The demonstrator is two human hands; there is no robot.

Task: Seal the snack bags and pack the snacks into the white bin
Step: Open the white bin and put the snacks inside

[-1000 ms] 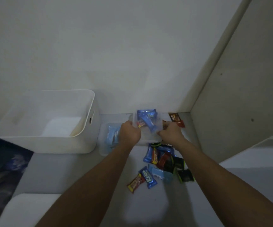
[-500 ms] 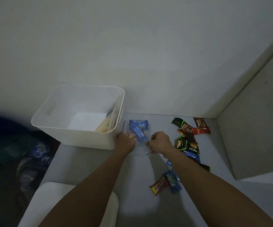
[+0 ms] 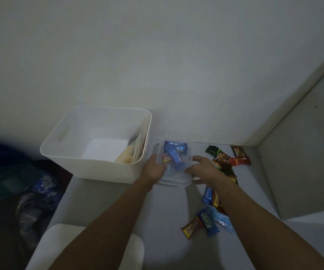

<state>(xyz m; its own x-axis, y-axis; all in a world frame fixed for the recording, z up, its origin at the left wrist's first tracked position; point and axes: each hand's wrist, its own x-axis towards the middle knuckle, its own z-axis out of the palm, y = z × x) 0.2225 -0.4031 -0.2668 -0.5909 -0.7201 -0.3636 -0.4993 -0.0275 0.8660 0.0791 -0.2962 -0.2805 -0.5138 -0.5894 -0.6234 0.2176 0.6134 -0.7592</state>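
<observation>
While dimly lit, bin's (image 3: pixel 91 164) bagged contents (image 3: pixel 132 154) indistinct.

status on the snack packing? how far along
Done: one filled bag stands inside the white bin. In hand: left hand and right hand hold a clear bag of blue snacks beside it; seal state unclear. Left: loose snacks on the table.

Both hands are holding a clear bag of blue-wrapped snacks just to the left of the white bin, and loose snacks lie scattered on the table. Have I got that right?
Nearly. The head view shows the clear bag, held between the left hand and right hand, just to the right of the white bin, not its left. Loose snacks do lie scattered on the table.
</observation>
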